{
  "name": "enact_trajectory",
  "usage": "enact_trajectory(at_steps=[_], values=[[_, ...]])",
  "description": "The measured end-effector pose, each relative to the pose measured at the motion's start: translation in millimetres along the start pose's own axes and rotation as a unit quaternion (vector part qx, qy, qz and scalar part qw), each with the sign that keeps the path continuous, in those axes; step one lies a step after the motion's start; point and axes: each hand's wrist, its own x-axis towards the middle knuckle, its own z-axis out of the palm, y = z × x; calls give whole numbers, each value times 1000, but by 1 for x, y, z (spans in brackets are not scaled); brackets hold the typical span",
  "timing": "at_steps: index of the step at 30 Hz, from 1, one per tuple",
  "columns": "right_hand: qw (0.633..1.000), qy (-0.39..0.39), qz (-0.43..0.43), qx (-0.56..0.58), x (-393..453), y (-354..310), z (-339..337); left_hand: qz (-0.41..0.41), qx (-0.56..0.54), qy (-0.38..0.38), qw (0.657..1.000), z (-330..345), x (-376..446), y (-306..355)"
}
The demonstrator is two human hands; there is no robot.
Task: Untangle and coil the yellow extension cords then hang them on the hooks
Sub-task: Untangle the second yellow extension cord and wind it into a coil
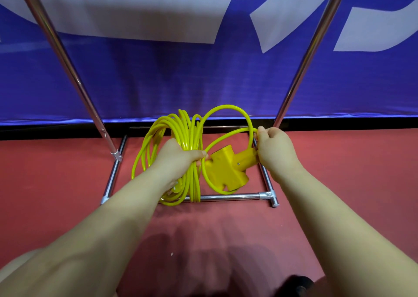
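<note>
Fingers vanish behind gripped cord coil.

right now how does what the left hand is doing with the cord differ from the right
The left hand grips the whole bundle of coiled loops round its middle; the right hand pinches a single strand of the loose loop near the socket block. The left sits lower and nearer the centre, the right higher, beside the rack's right pole. Both hold the same yellow cord.

Metal rack frame on red floor, two slanted poles rising from its base. Blue banner with white shapes behind.
</note>
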Motion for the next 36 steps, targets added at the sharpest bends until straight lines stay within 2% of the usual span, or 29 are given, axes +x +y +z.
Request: enact_trajectory(at_steps=[4,8,14,18,21,31,36], values=[[998,37,-35,-31,-1,0,0,-10,-16,4,1000,0,2,-4],[999,26,-25,-32,2,1,2,-32,-22,-10,999,-1,3,-7],[996,-24,26,77,5,1,3,-31,-20,-20,999,-5,4,-8],[978,-62,78,182,0,-4,-3,-18,4,-26,1000,-5,4,-13],[966,-93,96,219,-3,-6,-9,-20,2,-43,999,-3,2,-15],[955,-65,117,266,0,-2,-18,-10,-1,-66,998,5,-6,-19],[938,-78,133,311,-3,-3,-19,-10,-1,-41,999,5,-8,-14]])
